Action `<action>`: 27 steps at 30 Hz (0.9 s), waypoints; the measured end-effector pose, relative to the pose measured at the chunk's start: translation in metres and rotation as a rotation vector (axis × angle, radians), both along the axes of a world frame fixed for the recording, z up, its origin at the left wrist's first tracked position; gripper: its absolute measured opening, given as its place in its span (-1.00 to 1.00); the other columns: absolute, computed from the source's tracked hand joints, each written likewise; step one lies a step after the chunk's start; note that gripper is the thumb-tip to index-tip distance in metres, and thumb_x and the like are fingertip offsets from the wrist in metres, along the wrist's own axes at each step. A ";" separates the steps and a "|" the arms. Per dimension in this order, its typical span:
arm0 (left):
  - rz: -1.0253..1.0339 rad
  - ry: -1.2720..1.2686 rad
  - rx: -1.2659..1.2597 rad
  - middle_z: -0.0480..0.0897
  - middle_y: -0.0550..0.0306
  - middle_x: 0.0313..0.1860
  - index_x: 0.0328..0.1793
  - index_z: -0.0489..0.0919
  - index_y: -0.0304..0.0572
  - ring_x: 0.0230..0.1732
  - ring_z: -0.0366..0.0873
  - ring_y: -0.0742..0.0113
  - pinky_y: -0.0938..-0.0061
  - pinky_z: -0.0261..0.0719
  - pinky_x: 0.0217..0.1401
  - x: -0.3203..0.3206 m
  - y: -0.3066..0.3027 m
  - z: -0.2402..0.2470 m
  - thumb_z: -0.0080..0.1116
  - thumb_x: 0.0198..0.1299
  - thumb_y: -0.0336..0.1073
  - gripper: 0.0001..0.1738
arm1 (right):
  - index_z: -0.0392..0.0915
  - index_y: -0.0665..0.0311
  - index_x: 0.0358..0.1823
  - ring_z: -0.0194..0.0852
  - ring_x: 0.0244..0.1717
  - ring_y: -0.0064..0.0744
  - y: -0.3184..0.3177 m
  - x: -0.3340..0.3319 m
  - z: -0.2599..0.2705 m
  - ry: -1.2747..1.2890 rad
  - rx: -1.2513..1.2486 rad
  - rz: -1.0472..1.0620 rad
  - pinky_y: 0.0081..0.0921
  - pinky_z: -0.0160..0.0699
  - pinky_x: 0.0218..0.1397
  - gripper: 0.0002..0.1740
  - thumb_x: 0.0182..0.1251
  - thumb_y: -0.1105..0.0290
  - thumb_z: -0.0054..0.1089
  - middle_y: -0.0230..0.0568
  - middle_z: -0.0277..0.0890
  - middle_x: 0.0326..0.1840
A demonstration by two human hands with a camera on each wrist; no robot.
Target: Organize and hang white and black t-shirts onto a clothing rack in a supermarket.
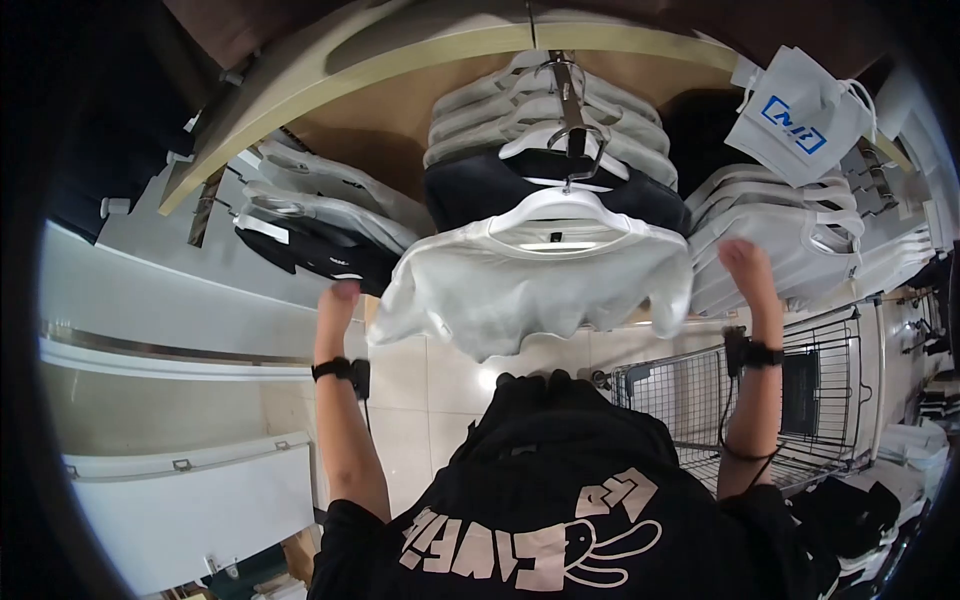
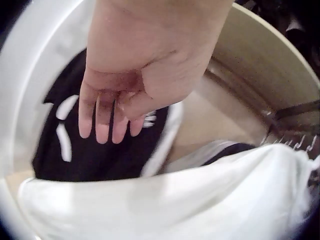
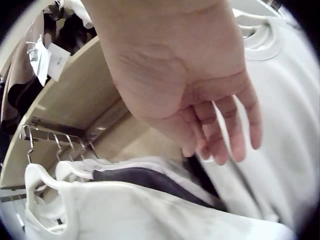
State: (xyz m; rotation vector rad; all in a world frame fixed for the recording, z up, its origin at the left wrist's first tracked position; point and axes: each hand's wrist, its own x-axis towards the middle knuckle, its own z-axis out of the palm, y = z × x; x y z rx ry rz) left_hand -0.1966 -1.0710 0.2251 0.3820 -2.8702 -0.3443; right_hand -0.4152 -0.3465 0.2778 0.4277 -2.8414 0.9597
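Note:
A white short-sleeved T-shirt (image 1: pixel 540 285) faces me at the front of the middle rail, on a white hanger (image 1: pixel 572 206). My left hand (image 1: pixel 340 296) is beside its left sleeve, in front of a black T-shirt (image 1: pixel 310 250) with a small white print. The left wrist view shows that hand's fingers (image 2: pixel 102 125) extended loosely downward, holding nothing. Past the opposite sleeve, my right hand (image 1: pixel 746 268) is raised near a white shirt (image 1: pixel 775 245) on the right rail. Its fingers (image 3: pixel 227 120) hang slightly bent over the shirts in the right wrist view, with nothing gripped.
More white and dark shirts hang behind on the middle rail (image 1: pixel 568 95). A white paper tag (image 1: pixel 795 118) with blue print hangs at upper right. A wire shopping cart (image 1: pixel 690 390) stands at right, a white cabinet (image 1: pixel 200 510) at lower left. A wooden shelf edge (image 1: pixel 400 55) spans above.

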 end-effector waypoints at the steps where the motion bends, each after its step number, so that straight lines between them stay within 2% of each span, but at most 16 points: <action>1: 0.004 0.040 0.218 0.69 -0.14 -0.16 -0.07 0.66 -0.29 -0.10 0.66 0.02 0.29 0.58 -0.04 -0.033 0.019 0.021 0.10 0.11 -0.42 -0.74 | 0.62 0.31 -0.13 0.62 -0.30 -0.28 -0.028 -0.013 0.017 0.040 -0.131 0.063 -0.44 0.54 -0.20 -0.78 0.20 0.41 0.25 -0.09 0.62 -0.32; 3: -0.055 0.149 0.503 0.69 -0.08 -0.06 0.05 0.62 -0.30 0.00 0.65 0.15 0.38 0.55 0.08 -0.091 0.065 0.059 0.15 0.08 -0.52 -0.64 | 0.58 0.30 0.01 0.64 -0.09 -0.20 -0.084 -0.034 0.049 0.030 -0.393 0.193 -0.40 0.54 -0.04 -0.62 0.14 0.40 0.32 -0.10 0.65 -0.11; 6: -0.181 0.189 0.668 0.65 -0.03 0.09 0.20 0.55 -0.26 0.14 0.59 0.16 0.37 0.48 0.21 -0.149 0.116 0.086 0.23 0.02 -0.55 -0.48 | 0.61 0.42 -0.07 0.64 -0.13 -0.16 -0.122 -0.059 0.047 -0.083 -0.112 0.254 -0.40 0.51 0.00 -0.49 -0.05 0.28 0.47 0.03 0.66 -0.19; 8: -0.256 0.120 0.670 0.65 -0.05 0.08 0.27 0.52 -0.23 0.17 0.56 0.10 0.35 0.46 0.22 -0.167 0.139 0.090 0.27 -0.02 -0.55 -0.39 | 0.62 0.44 -0.10 0.62 -0.22 -0.21 -0.131 -0.067 0.024 -0.248 -0.090 0.127 -0.42 0.49 -0.03 -0.46 -0.08 0.23 0.50 -0.01 0.66 -0.28; 10: -0.184 -0.001 0.827 0.62 -0.06 0.14 0.34 0.48 -0.16 0.16 0.55 0.08 0.36 0.47 0.20 -0.171 0.160 0.092 0.28 -0.03 -0.55 -0.31 | 0.64 0.43 -0.10 0.57 -0.27 -0.34 -0.128 -0.062 0.018 -0.460 -0.277 0.111 -0.47 0.47 -0.06 -0.46 -0.11 0.24 0.53 -0.11 0.66 -0.32; 12: -0.220 -0.367 1.229 0.58 -0.02 0.21 0.36 0.46 -0.20 0.09 0.56 0.25 0.37 0.48 0.15 -0.188 0.136 0.064 0.30 -0.02 -0.53 -0.30 | 0.67 0.38 -0.14 0.52 -0.31 -0.47 -0.125 -0.051 0.011 -0.600 -0.460 0.024 -0.52 0.46 -0.11 -0.53 -0.10 0.29 0.55 -0.26 0.65 -0.34; 14: -0.247 -0.525 1.213 0.64 0.08 0.08 0.30 0.50 -0.28 0.05 0.56 0.35 0.48 0.49 0.13 -0.182 0.146 0.074 0.24 0.04 -0.56 -0.41 | 0.64 0.33 -0.03 0.55 -0.28 -0.47 -0.106 -0.055 -0.016 -0.752 -0.416 -0.021 -0.54 0.47 -0.05 -0.44 -0.10 0.25 0.56 -0.26 0.67 -0.22; 15: -0.247 -0.526 1.215 0.64 0.08 0.08 0.30 0.50 -0.28 0.05 0.56 0.35 0.48 0.49 0.13 -0.180 0.145 0.073 0.24 0.04 -0.56 -0.41 | 0.62 0.35 -0.03 0.58 -0.24 -0.40 -0.101 -0.054 -0.020 -0.671 -0.185 0.003 -0.49 0.50 -0.08 -0.48 0.02 0.18 0.48 -0.23 0.67 -0.22; 16: -0.088 -0.418 1.169 0.64 0.05 0.08 0.28 0.50 -0.31 0.03 0.58 0.33 0.46 0.50 0.12 -0.181 0.141 0.075 0.26 0.05 -0.54 -0.42 | 0.62 0.32 -0.08 0.59 -0.23 -0.35 -0.068 -0.061 -0.088 -0.706 -0.631 0.222 -0.46 0.53 -0.11 -0.59 0.19 0.14 0.31 -0.22 0.66 -0.23; 17: 0.067 -0.310 1.115 0.65 0.03 0.08 0.26 0.51 -0.34 0.02 0.61 0.31 0.45 0.51 0.11 -0.183 0.136 0.077 0.29 0.05 -0.52 -0.44 | 0.61 0.30 -0.08 0.59 -0.23 -0.36 -0.066 -0.041 -0.103 -0.839 -0.979 -0.018 -0.47 0.53 -0.11 -0.63 0.25 0.15 0.23 -0.23 0.65 -0.23; 18: 0.063 -0.312 1.113 0.65 0.03 0.08 0.26 0.51 -0.34 0.02 0.61 0.31 0.45 0.51 0.11 -0.186 0.129 0.074 0.29 0.05 -0.52 -0.44 | 0.60 0.27 -0.08 0.58 -0.23 -0.37 -0.065 -0.023 -0.111 -0.959 -1.322 -0.276 -0.48 0.53 -0.11 -0.66 0.31 0.17 0.14 -0.24 0.65 -0.22; 20: 0.045 0.084 0.970 0.62 0.00 0.13 0.25 0.49 -0.38 0.09 0.58 0.28 0.42 0.49 0.16 -0.188 0.112 0.064 0.26 0.08 -0.52 -0.46 | 0.59 0.24 -0.05 0.58 -0.25 -0.39 -0.070 -0.007 -0.100 -0.838 -1.192 -0.296 -0.50 0.54 -0.11 -0.66 0.36 0.15 0.06 -0.24 0.64 -0.21; 21: -0.101 0.191 1.020 0.61 -0.01 0.15 0.28 0.45 -0.41 0.13 0.56 0.23 0.40 0.47 0.19 -0.189 0.108 0.066 0.22 0.10 -0.55 -0.45 | 0.58 0.24 -0.04 0.58 -0.25 -0.40 -0.070 -0.009 -0.100 -0.952 -1.277 -0.324 -0.50 0.55 -0.13 -0.65 0.37 0.15 0.04 -0.24 0.64 -0.20; 23: -0.151 0.178 1.023 0.62 0.00 0.13 0.29 0.45 -0.40 0.12 0.57 0.24 0.41 0.48 0.18 -0.197 0.106 0.068 0.21 0.10 -0.56 -0.45 | 0.62 0.26 -0.07 0.60 -0.29 -0.39 -0.073 -0.006 -0.109 -0.827 -1.275 -0.203 -0.46 0.58 -0.16 -0.71 0.37 0.24 0.04 -0.26 0.65 -0.26; 25: -0.200 0.168 1.026 0.62 0.01 0.12 0.30 0.44 -0.40 0.11 0.57 0.25 0.42 0.48 0.17 -0.198 0.107 0.065 0.19 0.11 -0.57 -0.45 | 0.58 0.30 0.07 0.60 -0.20 -0.43 -0.068 -0.013 -0.117 -0.977 -1.166 -0.242 -0.46 0.58 -0.08 -0.69 0.38 0.34 0.05 -0.28 0.64 -0.16; 27: -0.151 -0.091 1.169 0.63 0.00 0.10 0.23 0.49 -0.39 0.06 0.58 0.27 0.43 0.48 0.15 -0.200 0.115 0.058 0.12 0.11 -0.61 -0.51 | 0.49 0.30 0.20 0.56 -0.08 -0.46 -0.069 -0.010 -0.117 -0.938 -1.131 -0.200 -0.49 0.53 0.03 -0.62 0.38 0.41 0.07 -0.27 0.61 -0.02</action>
